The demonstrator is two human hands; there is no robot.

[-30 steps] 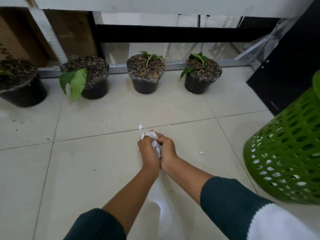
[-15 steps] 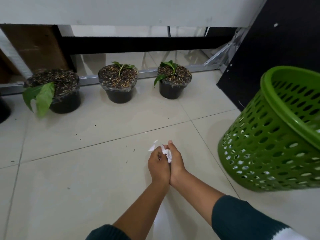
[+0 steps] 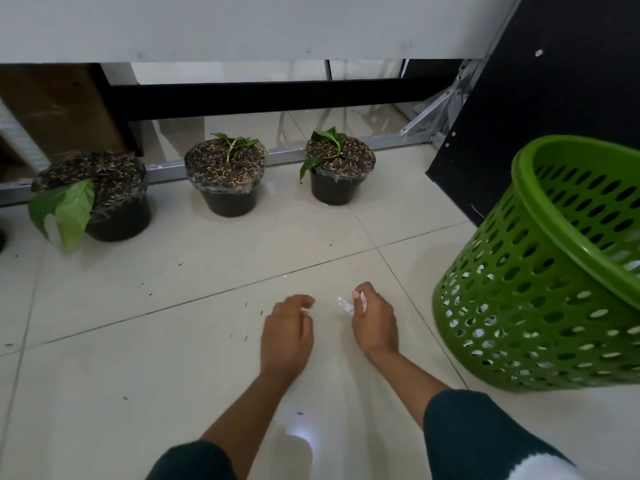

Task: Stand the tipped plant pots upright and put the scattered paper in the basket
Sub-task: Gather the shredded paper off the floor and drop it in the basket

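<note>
Three black plant pots stand upright along the back rail: the left pot (image 3: 114, 216) with a big drooping leaf, the middle pot (image 3: 227, 199), and the right pot (image 3: 337, 187). A green perforated basket (image 3: 533, 306) stands on the floor at right. My right hand (image 3: 375, 323) is curled around white paper scraps (image 3: 346, 304), just left of the basket's base. My left hand (image 3: 287, 332) hovers a short gap to the left, fingers bent, a small white bit at its fingertips. A tiny paper fleck (image 3: 284, 276) lies on the tile line.
A black panel (image 3: 540, 98) leans behind the basket at right. A metal rail (image 3: 284, 154) and a dark beam run along the wall behind the pots. Soil specks dot the pale floor tiles (image 3: 138, 341). A fourth pot's edge (image 3: 1, 237) shows at far left.
My hands, pressed together around the paper before, have separated; the right keeps the scraps. The view has swung right, bringing the basket further into sight.
</note>
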